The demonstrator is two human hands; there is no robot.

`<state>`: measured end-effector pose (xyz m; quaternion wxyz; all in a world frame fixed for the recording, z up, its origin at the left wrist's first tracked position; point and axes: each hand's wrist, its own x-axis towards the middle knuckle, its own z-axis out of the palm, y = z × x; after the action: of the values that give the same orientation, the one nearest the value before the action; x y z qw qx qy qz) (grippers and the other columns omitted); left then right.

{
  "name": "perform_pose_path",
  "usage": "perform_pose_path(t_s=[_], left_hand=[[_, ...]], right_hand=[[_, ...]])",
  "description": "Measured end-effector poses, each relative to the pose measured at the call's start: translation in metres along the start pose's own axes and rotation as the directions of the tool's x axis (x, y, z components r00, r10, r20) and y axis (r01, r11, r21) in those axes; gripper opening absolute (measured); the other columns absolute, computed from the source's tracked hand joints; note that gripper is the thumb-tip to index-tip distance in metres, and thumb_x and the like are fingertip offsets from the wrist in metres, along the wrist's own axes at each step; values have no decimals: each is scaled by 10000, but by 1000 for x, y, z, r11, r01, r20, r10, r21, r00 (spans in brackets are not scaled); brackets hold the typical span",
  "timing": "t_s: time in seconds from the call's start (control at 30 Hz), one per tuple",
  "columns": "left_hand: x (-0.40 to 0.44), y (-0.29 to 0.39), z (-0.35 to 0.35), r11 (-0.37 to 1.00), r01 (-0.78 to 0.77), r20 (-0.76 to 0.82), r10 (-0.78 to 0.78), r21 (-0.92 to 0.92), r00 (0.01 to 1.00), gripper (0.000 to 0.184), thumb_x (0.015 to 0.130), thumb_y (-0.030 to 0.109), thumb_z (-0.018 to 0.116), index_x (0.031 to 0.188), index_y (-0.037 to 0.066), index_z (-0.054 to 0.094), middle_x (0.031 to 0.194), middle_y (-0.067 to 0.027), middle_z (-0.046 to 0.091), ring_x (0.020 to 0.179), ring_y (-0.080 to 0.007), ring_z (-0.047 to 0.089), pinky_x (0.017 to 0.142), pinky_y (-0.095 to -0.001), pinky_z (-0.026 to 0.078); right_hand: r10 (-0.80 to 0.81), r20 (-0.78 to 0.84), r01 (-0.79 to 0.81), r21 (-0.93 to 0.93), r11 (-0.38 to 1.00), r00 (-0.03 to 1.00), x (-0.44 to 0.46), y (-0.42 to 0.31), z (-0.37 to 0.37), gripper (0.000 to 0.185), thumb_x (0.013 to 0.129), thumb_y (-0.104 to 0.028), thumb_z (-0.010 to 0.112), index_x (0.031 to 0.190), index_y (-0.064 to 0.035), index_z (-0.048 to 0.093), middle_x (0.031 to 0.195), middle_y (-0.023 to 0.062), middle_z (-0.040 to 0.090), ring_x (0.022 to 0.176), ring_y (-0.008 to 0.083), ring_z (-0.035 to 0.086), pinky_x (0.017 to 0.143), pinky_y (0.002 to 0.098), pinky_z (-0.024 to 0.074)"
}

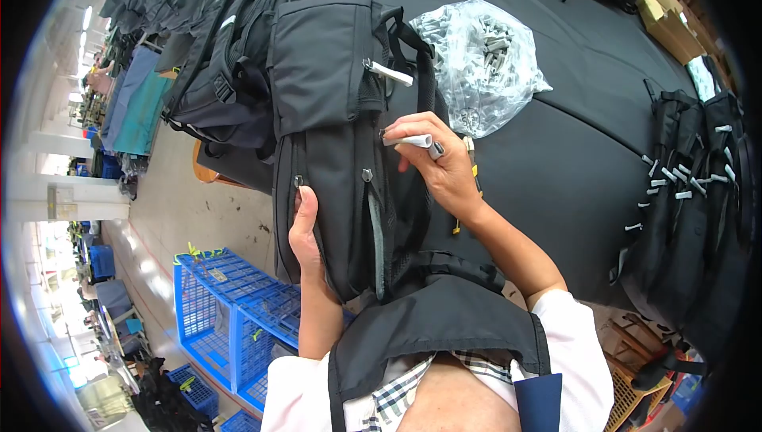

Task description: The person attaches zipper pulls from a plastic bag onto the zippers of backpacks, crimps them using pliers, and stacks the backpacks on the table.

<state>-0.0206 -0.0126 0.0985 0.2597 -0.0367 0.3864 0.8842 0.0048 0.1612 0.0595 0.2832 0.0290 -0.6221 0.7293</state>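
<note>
A black backpack (327, 75) lies on the black-covered table (556, 202), its zippers running lengthwise. On its left side my left hand (305, 222) rests closed, the thumb by a zipper pull (298, 181); whatever the fingers hold is hidden. My right hand (438, 154) is closed on a white zipper pull (409, 141) at the backpack's right edge, and a small grey piece (436, 149) shows between its fingers. Another white pull (389, 73) hangs higher up on the bag. Beyond my right hand sits a clear plastic bag (484, 59) of small grey parts.
More black backpacks (238, 59) are piled at the upper left. Black pieces with white pulls (683, 178) lie at the right. Blue plastic crates (238, 313) stand on the floor at the lower left. A cardboard box (667, 27) is at the upper right.
</note>
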Motion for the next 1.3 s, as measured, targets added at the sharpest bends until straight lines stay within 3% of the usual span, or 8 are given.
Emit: perform_pose_path(t_s=[0.23, 0.43, 0.8, 0.9, 1.0, 1.03, 1.2, 1.3], left_hand=[[1, 3, -6, 997, -21, -16, 22, 76, 1000, 521, 924, 373, 439, 1237, -43, 426, 1170, -183, 541, 1003, -291, 579, 883, -391, 470], [-3, 0, -4, 1000, 0, 95, 3, -32, 995, 465, 933, 330, 445, 1220, -36, 443, 1150, -159, 549, 1013, -269, 573, 882, -372, 473], [-1, -24, -8, 992, 123, 238, -121, 5, 964, 568, 959, 413, 313, 1230, -74, 421, 1175, -183, 532, 1045, -260, 558, 915, -356, 444], [-6, -29, -2, 989, 145, 240, -139, -8, 961, 588, 960, 431, 292, 1225, -77, 426, 1184, -177, 526, 1058, -255, 551, 915, -347, 443], [-8, -32, 2, 988, 155, 210, -150, -5, 966, 601, 954, 451, 292, 1219, -70, 435, 1180, -172, 531, 1048, -262, 555, 907, -345, 448], [-8, -33, 2, 988, 156, 204, -156, 15, 967, 609, 949, 466, 297, 1217, -61, 438, 1172, -171, 538, 1034, -270, 561, 899, -351, 452], [-11, -41, 1, 873, -56, -21, 76, 484, 997, 487, 969, 342, 368, 1207, -71, 467, 1229, -92, 487, 1141, -149, 446, 984, -268, 345], [-10, -49, -5, 897, -43, -10, 53, 439, 999, 499, 969, 328, 379, 1240, -87, 435, 1272, -100, 459, 1178, -162, 422, 1008, -266, 315]], right_hand=[[-20, -101, 7, -122, 993, 995, -27, -5, 2, 251, 832, 4, 582, 1077, -46, 558, 880, 46, 556, 680, 93, 539, 560, 225, 457], [342, -256, -418, -371, 829, 904, -68, -1, -31, 179, 862, -156, 593, 931, -44, 471, 625, 1, 451, 543, 73, 400, 521, 242, 365], [453, 170, -451, -55, 891, 875, -59, -59, -23, 324, 959, -310, 409, 1001, -59, 609, 874, -7, 475, 763, 78, 436, 697, 220, 372], [411, 192, -389, -143, 910, 891, -63, -50, -25, 252, 927, -269, 490, 1037, -76, 610, 818, 28, 513, 686, 119, 486, 644, 238, 397], [272, -78, -254, -661, 706, 959, -53, -58, -16, 159, 847, -176, 592, 953, -68, 542, 668, 92, 550, 561, 257, 550, 533, 327, 427], [48, -109, -111, -701, 704, 993, -51, -49, -13, 166, 830, -167, 609, 913, -73, 500, 670, 74, 552, 576, 259, 557, 534, 345, 425], [-171, 130, 196, -862, 468, 977, -26, -52, -7, 132, 720, -119, 670, 763, -91, 548, 693, 41, 503, 658, 241, 513, 573, 331, 409], [-187, 146, 221, -843, 491, 971, -18, -56, -1, 110, 709, -121, 683, 733, -92, 580, 687, 35, 508, 654, 230, 514, 590, 328, 399]])
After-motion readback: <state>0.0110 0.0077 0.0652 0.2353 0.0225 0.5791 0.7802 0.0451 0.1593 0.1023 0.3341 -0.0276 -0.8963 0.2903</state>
